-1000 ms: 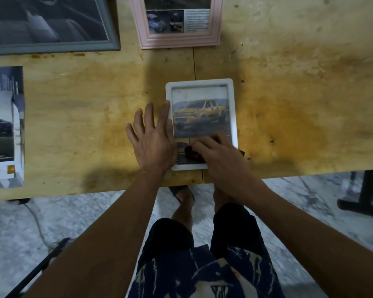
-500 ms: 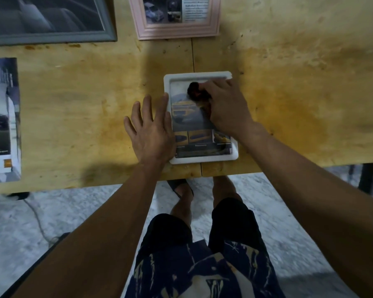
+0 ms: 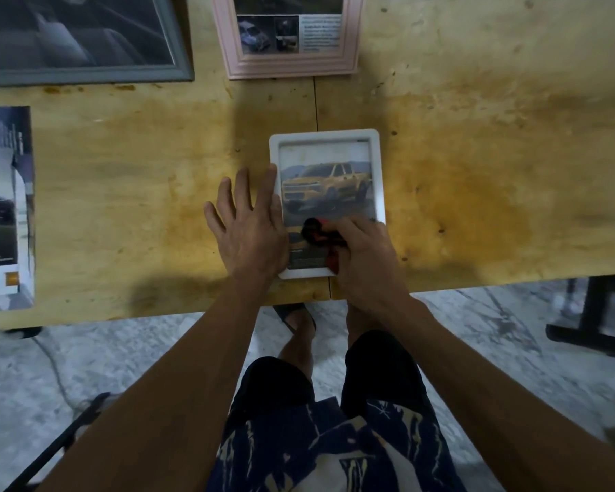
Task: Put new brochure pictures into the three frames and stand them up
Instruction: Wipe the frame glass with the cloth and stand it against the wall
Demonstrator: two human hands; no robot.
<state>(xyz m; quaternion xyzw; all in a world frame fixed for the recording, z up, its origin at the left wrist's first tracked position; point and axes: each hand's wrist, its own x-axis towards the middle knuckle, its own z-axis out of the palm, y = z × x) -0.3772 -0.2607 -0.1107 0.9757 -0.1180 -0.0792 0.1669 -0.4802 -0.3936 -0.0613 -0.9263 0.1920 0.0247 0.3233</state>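
Head view, looking down on a stained yellow plywood table [image 3: 476, 172], near edge across the middle of the picture. Along the far edge, a large grey-framed picture [image 3: 86, 71] at the left and a pink moulded frame [image 3: 288, 67] with a brochure page inside, near the middle; both cut off by the top of the picture (lying or standing cannot be told). At the left edge, a loose car brochure [image 3: 4, 207], flat. Close to the near edge, roughly central, a white rounded rectangular frame [image 3: 379, 172] lying flat, face up, a yellow pickup brochure picture [image 3: 325, 186] showing in it. Left hand [image 3: 249, 232] spread flat, fingers straight and apart, palm pressing the frame's near left corner and the wood beside it. Right hand [image 3: 364, 257] curled over the frame's near right corner, fingers closed on a small bunched black-and-red cloth [image 3: 316, 234] pressed against the lower part of the picture.
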